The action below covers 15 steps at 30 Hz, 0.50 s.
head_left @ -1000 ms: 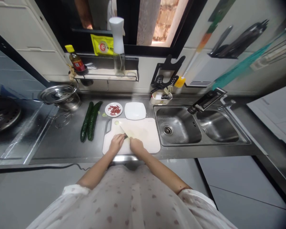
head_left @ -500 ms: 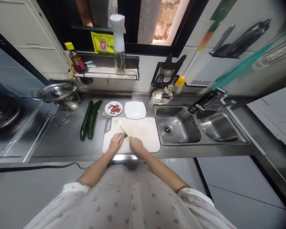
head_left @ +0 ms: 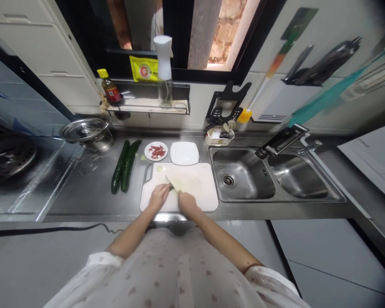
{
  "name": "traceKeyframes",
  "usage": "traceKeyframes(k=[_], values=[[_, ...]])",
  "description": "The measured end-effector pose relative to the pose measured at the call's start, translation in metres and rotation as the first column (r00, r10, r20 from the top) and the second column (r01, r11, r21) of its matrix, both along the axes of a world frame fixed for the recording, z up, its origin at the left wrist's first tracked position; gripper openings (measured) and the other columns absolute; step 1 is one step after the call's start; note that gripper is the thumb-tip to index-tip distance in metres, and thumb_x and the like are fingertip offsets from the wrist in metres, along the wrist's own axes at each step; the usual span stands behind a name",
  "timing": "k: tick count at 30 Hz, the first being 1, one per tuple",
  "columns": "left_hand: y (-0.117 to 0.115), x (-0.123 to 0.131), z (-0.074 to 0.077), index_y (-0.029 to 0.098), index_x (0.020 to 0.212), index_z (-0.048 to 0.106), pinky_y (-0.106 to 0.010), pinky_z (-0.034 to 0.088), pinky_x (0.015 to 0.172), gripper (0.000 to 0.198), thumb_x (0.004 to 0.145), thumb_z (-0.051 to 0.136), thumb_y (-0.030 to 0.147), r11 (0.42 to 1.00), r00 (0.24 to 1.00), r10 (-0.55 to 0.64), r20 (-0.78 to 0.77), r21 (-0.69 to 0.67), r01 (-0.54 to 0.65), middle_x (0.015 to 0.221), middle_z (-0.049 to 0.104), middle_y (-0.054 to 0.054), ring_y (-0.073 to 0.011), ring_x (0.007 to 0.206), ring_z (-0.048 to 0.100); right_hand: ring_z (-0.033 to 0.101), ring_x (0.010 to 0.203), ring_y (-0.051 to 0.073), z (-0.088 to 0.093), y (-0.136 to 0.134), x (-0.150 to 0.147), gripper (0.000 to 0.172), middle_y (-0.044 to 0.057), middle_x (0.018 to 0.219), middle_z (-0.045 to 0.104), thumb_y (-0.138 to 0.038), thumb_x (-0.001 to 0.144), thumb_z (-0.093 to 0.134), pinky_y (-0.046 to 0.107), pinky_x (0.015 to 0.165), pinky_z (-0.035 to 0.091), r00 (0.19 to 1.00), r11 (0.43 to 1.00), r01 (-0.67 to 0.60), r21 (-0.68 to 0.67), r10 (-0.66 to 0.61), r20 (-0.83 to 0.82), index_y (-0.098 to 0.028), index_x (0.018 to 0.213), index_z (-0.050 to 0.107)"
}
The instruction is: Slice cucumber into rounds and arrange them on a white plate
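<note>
My right hand (head_left: 186, 201) is closed round the handle of a knife (head_left: 173, 183) whose blade lies over the white cutting board (head_left: 202, 188). My left hand (head_left: 158, 195) is curled, fingers pressed down on a small green piece of cucumber by the blade; most of that piece is hidden. Pale slices lie on the board near the blade, and one slice (head_left: 159, 169) rests by the board's far left corner.
Two whole cucumbers (head_left: 125, 164) lie left of the board. Behind it sit a small plate of chopped red chilli (head_left: 155, 150) and a white square plate (head_left: 184, 152). A double sink (head_left: 244, 179) is to the right, a steel pot (head_left: 86, 131) far left.
The view has shifted slightly, moving everything a little to the right and down in the picture. Both hands stay on the board at the same spot, with the knife working up and down.
</note>
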State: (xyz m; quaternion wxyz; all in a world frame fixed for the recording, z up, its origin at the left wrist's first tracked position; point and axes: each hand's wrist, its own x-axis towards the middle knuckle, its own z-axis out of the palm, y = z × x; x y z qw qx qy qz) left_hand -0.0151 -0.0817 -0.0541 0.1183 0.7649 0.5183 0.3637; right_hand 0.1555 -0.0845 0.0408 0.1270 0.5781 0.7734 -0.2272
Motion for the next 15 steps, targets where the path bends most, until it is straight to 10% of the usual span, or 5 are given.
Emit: traceKeyframes(k=[15], values=[[-0.002, 0.000, 0.002, 0.021, 0.119, 0.060, -0.036, 0.050, 0.090, 0.030, 0.095, 0.043, 0.023, 1.000, 1.000, 0.012, -0.009, 0.006, -0.012, 0.106, 0.066, -0.008, -0.0192, 0.100, 0.058, 0.065, 0.099, 0.022, -0.007, 0.011, -0.015, 0.034, 0.016, 0.101, 0.069, -0.007, 0.091, 0.031, 0.029, 0.079, 0.048, 0.998, 0.998, 0.024, 0.055, -0.021, -0.059, -0.012, 0.116, 0.054]])
